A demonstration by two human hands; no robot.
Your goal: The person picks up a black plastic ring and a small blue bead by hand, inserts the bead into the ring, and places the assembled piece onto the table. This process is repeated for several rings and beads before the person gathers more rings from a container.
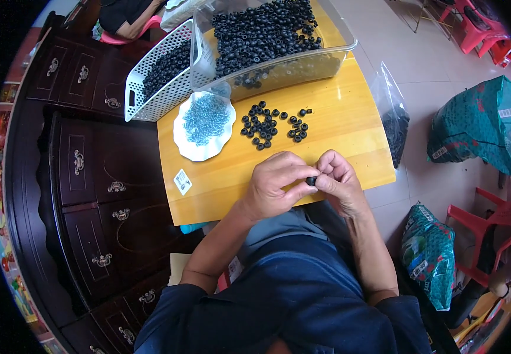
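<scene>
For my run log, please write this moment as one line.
left hand: grip on small black ring | right hand: grip on same ring | loose black rings, white dish on wooden table

Two hands, one white plate, one white basket, one clear tub
</scene>
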